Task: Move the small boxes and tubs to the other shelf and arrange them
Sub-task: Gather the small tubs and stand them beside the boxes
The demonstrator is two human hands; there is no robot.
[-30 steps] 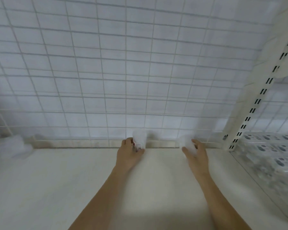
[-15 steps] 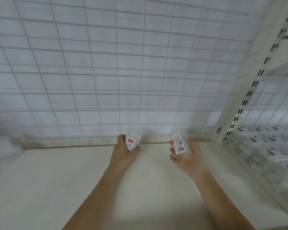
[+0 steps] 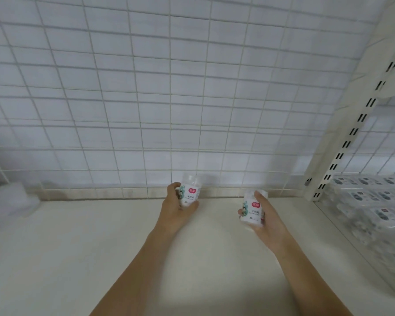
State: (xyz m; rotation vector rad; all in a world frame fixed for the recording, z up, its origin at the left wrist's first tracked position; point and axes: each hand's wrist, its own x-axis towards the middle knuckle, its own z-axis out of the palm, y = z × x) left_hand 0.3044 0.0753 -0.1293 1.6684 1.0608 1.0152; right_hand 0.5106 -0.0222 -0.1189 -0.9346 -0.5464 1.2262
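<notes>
Meanwhile each hand (left [image 3: 176,209], right [image 3: 268,221]) grips one tub [image 3: 190,191], fingers curled, near the shelf [image 3: 78,247] back edge.

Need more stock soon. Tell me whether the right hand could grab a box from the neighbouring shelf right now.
Probably not: the right hand already grips a tub, and the boxes lie beyond the upright.

Two bare forearms reach in from below. The left hand [image 3: 173,209] and right hand [image 3: 268,221] wear no gloves, rings or sleeves.

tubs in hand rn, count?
2: one tub in the left hand, one tub in the right hand. Blurred stock on the right shelf is uncountable.
</notes>
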